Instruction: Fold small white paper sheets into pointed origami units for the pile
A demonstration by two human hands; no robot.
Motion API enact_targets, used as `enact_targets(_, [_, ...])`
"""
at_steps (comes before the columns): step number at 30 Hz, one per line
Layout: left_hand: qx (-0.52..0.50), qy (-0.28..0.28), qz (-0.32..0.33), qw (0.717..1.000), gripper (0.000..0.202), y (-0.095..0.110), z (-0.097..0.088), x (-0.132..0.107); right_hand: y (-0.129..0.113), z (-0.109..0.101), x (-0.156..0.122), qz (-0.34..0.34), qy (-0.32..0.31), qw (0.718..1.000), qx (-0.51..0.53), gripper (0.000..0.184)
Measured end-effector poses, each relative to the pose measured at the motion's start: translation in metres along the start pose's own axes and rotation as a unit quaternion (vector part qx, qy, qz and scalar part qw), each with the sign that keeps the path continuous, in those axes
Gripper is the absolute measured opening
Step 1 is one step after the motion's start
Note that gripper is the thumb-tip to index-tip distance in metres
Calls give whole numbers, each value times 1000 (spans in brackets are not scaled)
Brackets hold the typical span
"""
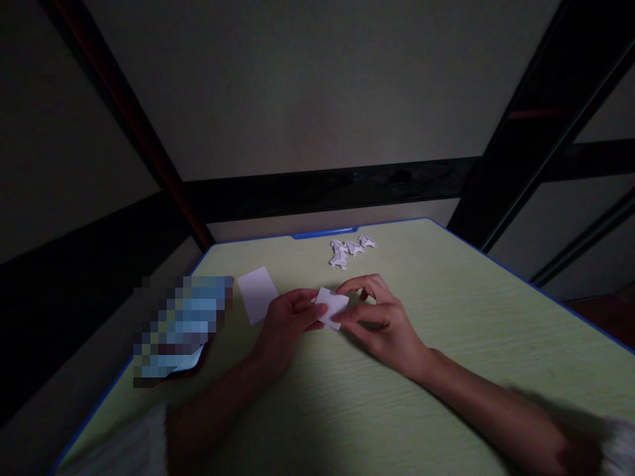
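Observation:
Between my hands, a little above the table, is a small folded piece of white paper (331, 305). My left hand (290, 317) is closed on its left side, with the thumb lying on top. My right hand (384, 320) pinches its right edge between thumb and fingers. The paper's underside is hidden by the fingers. Beyond my hands, several small folded white paper figures (353, 248) stand close together. To the left of my left hand lies a flat stack or sheet of white paper (256, 294), partly covered by that hand.
The pale green table (476, 317) has a blue edge and a blue strip (325, 233) at its far side. A device with a blurred-out screen (186, 327) lies at the left edge. A panelled wall (322, 99) rises right behind the table.

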State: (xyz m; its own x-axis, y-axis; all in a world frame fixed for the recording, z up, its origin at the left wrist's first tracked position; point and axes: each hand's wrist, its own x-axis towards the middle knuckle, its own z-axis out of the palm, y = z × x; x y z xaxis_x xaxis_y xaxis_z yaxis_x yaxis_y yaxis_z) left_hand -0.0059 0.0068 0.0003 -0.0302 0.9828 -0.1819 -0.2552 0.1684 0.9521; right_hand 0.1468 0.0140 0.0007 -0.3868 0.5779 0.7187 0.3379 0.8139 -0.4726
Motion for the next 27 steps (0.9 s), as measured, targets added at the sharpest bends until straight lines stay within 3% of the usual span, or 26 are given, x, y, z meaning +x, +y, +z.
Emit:
enact_targets(5, [41,11,57,998,24,-1,1,-1,4,0,-2,-6,-44,999,-9,7])
enact_targets(14, [83,-4,90,992,24,-1,0,-2,3,-3,-3,-25,-99,995,-22,10])
enact_targets(21, [97,5,127,987,22,0,2,-5,-1,0,1,55,-86,993,56,8])
enact_targets(27, [110,-10,121,987,24,1,2,-7,2,5,3,144,-73,978,133,6])
